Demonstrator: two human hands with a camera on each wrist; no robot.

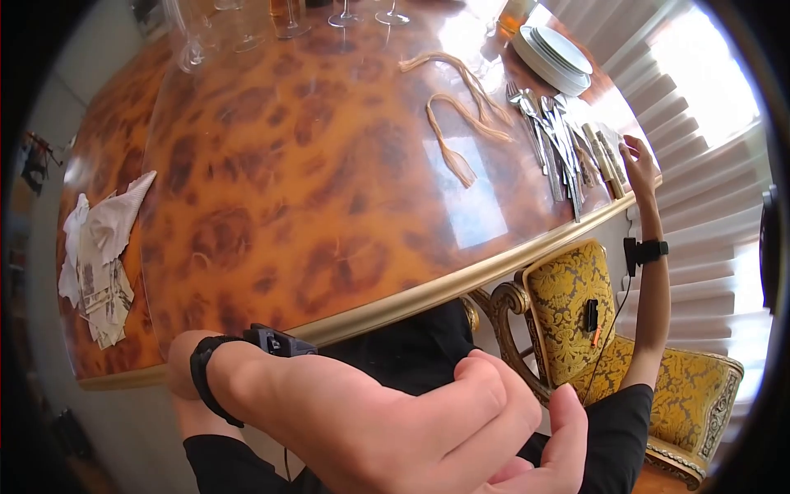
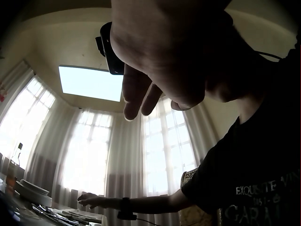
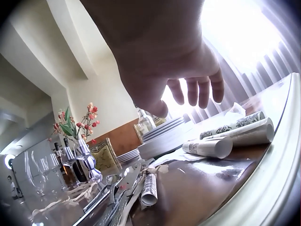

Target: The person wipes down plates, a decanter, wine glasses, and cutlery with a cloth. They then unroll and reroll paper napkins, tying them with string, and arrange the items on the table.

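Note:
My left hand [image 1: 411,420] is raised close to the head camera, its fingers loosely bent and holding nothing visible. At the table's right edge, my right hand [image 1: 640,169] hovers beside rolled patterned napkins [image 1: 607,160], fingers spread and slightly bent. In the right wrist view, the right hand [image 3: 164,61] hangs above the rolls [image 3: 249,133], apart from them. A pile of silver cutlery [image 1: 559,148] lies left of the rolls. Two tan tasselled cords [image 1: 453,103] lie further left on the glossy table [image 1: 271,198].
Stacked white plates [image 1: 553,62] stand at the far right, with wine glasses [image 1: 344,16] along the far side. Crumpled cloths and patterned napkins [image 1: 103,288] lie at the left end. A yellow upholstered chair [image 1: 568,317] stands by the near right edge. Flowers [image 3: 80,125] and bottles stand behind.

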